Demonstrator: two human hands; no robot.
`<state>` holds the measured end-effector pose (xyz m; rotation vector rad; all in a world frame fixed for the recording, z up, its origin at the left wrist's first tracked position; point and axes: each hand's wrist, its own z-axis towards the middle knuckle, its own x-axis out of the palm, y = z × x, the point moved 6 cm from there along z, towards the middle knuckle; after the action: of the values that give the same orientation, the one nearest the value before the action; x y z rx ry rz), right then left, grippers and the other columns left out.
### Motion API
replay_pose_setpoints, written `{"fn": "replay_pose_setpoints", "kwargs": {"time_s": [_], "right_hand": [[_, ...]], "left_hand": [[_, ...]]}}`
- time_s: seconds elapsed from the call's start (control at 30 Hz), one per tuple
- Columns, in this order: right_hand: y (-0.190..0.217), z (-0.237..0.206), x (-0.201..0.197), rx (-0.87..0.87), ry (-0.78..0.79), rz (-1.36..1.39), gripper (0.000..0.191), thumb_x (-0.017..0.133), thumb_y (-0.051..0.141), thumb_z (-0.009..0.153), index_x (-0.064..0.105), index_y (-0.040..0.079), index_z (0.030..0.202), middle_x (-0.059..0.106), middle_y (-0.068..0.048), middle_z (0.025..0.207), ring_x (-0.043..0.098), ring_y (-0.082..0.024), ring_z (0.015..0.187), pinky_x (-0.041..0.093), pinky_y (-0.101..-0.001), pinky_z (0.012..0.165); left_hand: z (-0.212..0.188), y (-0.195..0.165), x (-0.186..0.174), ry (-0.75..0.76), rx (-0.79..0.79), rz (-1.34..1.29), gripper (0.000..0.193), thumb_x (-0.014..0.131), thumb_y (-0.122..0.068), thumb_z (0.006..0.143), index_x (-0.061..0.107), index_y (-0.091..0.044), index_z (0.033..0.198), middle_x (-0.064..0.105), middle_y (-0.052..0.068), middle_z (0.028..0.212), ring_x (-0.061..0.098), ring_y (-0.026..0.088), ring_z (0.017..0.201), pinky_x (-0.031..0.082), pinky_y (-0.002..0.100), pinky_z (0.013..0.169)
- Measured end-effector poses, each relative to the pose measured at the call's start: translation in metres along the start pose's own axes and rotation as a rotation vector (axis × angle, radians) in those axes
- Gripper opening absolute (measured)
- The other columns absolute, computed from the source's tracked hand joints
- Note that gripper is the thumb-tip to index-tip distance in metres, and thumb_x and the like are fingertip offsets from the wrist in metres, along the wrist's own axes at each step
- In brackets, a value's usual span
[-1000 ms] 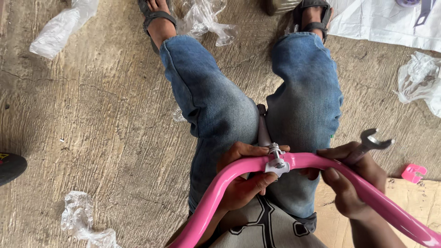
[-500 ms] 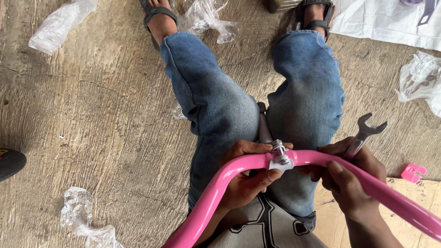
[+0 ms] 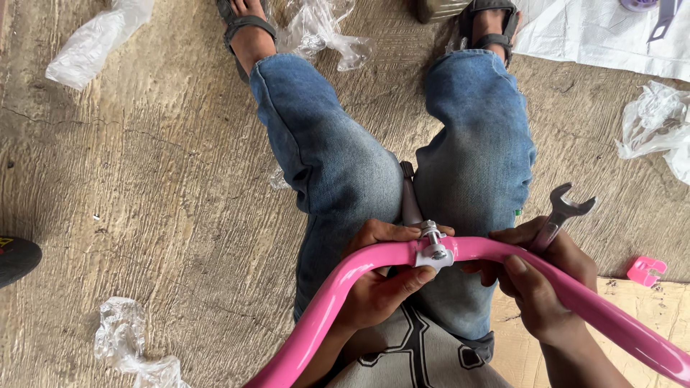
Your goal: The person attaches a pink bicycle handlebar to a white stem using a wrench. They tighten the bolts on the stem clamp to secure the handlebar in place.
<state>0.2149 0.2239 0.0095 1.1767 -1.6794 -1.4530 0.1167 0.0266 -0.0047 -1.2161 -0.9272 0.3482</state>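
A curved pink metal bar [image 3: 503, 262] crosses the person's lap, running from the lower left up to a bend between the knees and down toward the lower right edge. The left hand [image 3: 381, 284] wraps the bar from below, its fingers [image 3: 392, 231] curled over the far side and the thumb pressed on the near side, right against a small silver clamp with a bolt [image 3: 433, 248] that sits at the top of the bend. So the left hand is clenched on the bar, its thumb tip touching the clamp.

The right hand [image 3: 543, 276] is just to the right of the clamp, closed around both the bar and the handle of a grey open-ended wrench [image 3: 564, 212]. The wrench's open head sticks up past the fingers of that hand, tilted away from the bar and not touching the bolt. A dark tube [image 3: 410, 197] rises behind the clamp, between the two blue-jeaned legs [image 3: 323, 151].

Beyond the left fingers, across the rough concrete floor [image 3: 144, 179], lie crumpled clear plastic bags [image 3: 97, 43]. To the right of the right hand, well apart, a small pink plastic clip [image 3: 645, 269] rests by the edge of a sheet of cardboard [image 3: 647, 316]. A white sheet [image 3: 596, 36] lies at the upper right.
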Motion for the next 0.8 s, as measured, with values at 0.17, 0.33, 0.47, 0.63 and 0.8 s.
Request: {"fn": "replay_pose_setpoints", "kwargs": {"time_s": [0.17, 0.33, 0.47, 0.63, 0.8], "right_hand": [[0.005, -0.002, 0.004, -0.032, 0.009, -0.108, 0.021, 0.057, 0.017, 0.100, 0.056, -0.004, 0.103, 0.075, -0.015, 0.080, 0.054, -0.007, 0.055, 0.044, -0.0205, 0.049], [0.009, -0.003, 0.006, -0.082, 0.014, -0.131, 0.022, 0.056, 0.017, 0.100, 0.058, -0.005, 0.104, 0.073, -0.014, 0.079, 0.058, -0.007, 0.057, 0.045, -0.0201, 0.051], [0.005, -0.002, 0.003, -0.053, -0.005, -0.073, 0.025, 0.058, 0.018, 0.098, 0.061, -0.006, 0.103, 0.073, -0.014, 0.075, 0.052, -0.006, 0.052, 0.042, -0.0202, 0.048], [0.004, -0.002, 0.002, -0.060, 0.011, -0.077, 0.025, 0.057, 0.018, 0.098, 0.059, -0.006, 0.105, 0.074, -0.014, 0.080, 0.057, -0.007, 0.056, 0.046, -0.0206, 0.050], [-0.001, -0.002, 0.000, -0.025, -0.001, -0.051, 0.025, 0.057, 0.018, 0.098, 0.058, -0.006, 0.105, 0.074, -0.015, 0.083, 0.061, -0.008, 0.059, 0.047, -0.0204, 0.049]], "left_hand": [[0.000, 0.000, -0.001, -0.002, -0.037, -0.026, 0.033, 0.070, -0.011, 0.105, 0.045, -0.004, 0.126, 0.068, 0.026, 0.135, 0.069, 0.028, 0.128, 0.058, 0.041, 0.111], [-0.001, 0.002, 0.001, 0.023, -0.029, -0.047, 0.034, 0.069, -0.011, 0.106, 0.044, -0.005, 0.127, 0.066, 0.024, 0.136, 0.068, 0.027, 0.129, 0.058, 0.040, 0.111], [-0.002, 0.004, 0.001, 0.016, -0.034, -0.077, 0.035, 0.070, -0.010, 0.106, 0.043, -0.005, 0.128, 0.065, 0.025, 0.138, 0.066, 0.027, 0.131, 0.057, 0.041, 0.113], [-0.001, 0.002, 0.002, 0.038, -0.026, -0.092, 0.034, 0.069, -0.011, 0.107, 0.043, -0.007, 0.128, 0.065, 0.024, 0.137, 0.067, 0.026, 0.129, 0.057, 0.039, 0.112], [0.005, -0.001, 0.000, 0.029, -0.091, -0.066, 0.038, 0.073, -0.013, 0.104, 0.045, -0.006, 0.128, 0.068, 0.023, 0.135, 0.069, 0.024, 0.126, 0.058, 0.038, 0.109]]}}
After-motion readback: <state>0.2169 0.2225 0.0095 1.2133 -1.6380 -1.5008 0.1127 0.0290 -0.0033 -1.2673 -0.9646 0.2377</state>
